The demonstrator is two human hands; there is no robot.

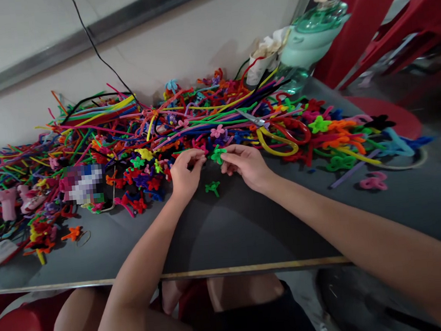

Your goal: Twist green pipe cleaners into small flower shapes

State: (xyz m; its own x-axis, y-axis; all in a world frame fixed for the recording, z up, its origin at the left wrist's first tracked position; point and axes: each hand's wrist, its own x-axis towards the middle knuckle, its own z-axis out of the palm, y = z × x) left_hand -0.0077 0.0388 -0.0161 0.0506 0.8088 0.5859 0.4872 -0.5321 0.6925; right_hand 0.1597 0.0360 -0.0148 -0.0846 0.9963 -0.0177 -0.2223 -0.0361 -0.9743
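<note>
Between finger and thumb, my right hand [247,166] pinches a small green pipe-cleaner flower [217,155], held up just above the dark table. To its left, my left hand [188,173] is closed in a pinch, its fingertips a short gap from the flower. Whatever those fingers hold, if anything, is too small to make out. Below and between both hands, a second green pipe-cleaner flower [212,188] with a short stem rests on the table. Behind my right hand lie scissors [277,139] with yellow and red handles, their blades pointing up and left.
A heap of coloured pipe cleaners [123,117] and finished flowers runs along the wall. At the back right stand a mint water bottle [303,50] and a paper cup [257,68]. A pink pipe-cleaner shape [374,182] lies right. Red chairs [362,24] stand beyond the table.
</note>
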